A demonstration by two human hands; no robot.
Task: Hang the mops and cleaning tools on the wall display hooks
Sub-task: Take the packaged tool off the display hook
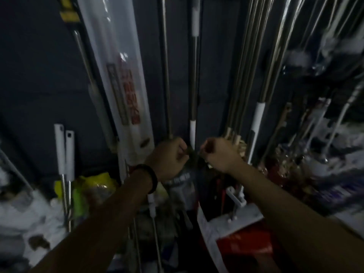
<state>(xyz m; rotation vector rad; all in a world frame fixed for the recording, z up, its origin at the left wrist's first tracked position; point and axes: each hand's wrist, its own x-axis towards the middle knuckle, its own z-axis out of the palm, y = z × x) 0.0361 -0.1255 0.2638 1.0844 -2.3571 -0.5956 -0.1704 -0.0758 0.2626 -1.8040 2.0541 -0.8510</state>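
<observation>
- Wall is at the back, everything hangs in front of it.
- Bagged mop hangs tilted, left of centre; two thin poles are just right of it.
- Pole bundle is further right.
- Two short handles sit low on the left, well apart from the bundle.
- Left grip and right grip are side by side in front of the thin poles' lower ends.
- A pack sits between the grips and drops below them.

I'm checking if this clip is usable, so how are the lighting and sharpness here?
Head view: dim overall, detail lost against the dark wall; glare streaks the metal poles; motion blur smears the mop heads at right, and the left hand and right hand are soft-edged, so what they grip is unclear.
</observation>
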